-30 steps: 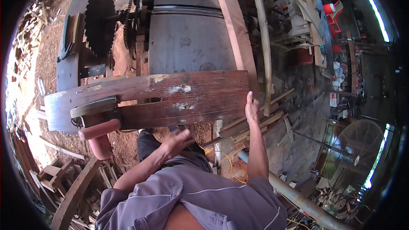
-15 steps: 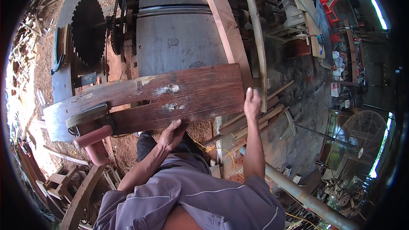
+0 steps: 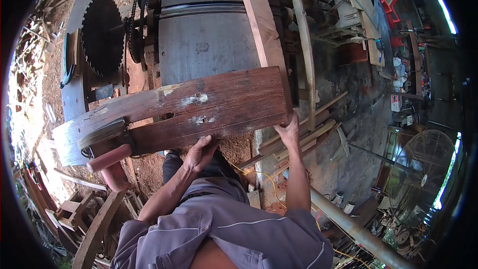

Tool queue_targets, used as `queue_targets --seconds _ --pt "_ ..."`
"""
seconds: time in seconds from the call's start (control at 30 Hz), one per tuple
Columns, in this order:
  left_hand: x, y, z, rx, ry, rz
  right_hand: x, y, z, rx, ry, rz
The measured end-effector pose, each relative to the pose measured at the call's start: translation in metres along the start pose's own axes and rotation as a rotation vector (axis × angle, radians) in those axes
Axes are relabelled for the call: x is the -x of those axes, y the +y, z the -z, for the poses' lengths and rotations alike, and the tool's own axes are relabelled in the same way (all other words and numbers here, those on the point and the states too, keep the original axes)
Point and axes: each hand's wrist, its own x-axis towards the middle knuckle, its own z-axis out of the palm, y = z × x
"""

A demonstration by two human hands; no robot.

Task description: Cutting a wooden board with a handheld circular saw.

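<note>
A long, worn reddish-brown wooden board (image 3: pixel 234 97) lies crosswise in front of me, with pale patches and small holes in its face. My left hand (image 3: pixel 201 153) holds its near edge, thumb on top and fingers hidden underneath. At the near right corner my right hand (image 3: pixel 290 132) grips the board, its fingertips partly out of sight below it. Beyond the board is a flat metal machine bed (image 3: pixel 209 45) with a slot across it. A pale squared timber (image 3: pixel 260 25) lies along the bed's right side, its near end behind the board.
A large toothed circular saw blade (image 3: pixel 102 35) stands left of the bed, beside a chain drive (image 3: pixel 137 25). A pinkish pipe-like part (image 3: pixel 112 162) is near the board's left end. Loose wooden strips (image 3: pixel 311 137) lie to the right, with a floor fan (image 3: pixel 420 169) farther off.
My right hand has moved down from the board's right end to its near corner and taken hold. The board's right end has risen slightly; my left hand keeps its grip.
</note>
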Motion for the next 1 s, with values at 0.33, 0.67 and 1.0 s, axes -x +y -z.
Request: queue_targets --seconds 0.33,0.67,1.0 --pt "-0.011 0.003 0.009 -0.072 -0.002 -0.027 0.064 0.007 -0.006 0.054 -0.081 -0.171" --pt "-0.008 0.004 0.002 -0.091 -0.015 -0.053 0.046 -0.036 -0.012 0.129 0.009 -0.178" --pt "-0.002 0.006 0.002 -0.139 -0.051 0.001 -0.007 -0.237 -0.051 -0.196 0.013 0.530"
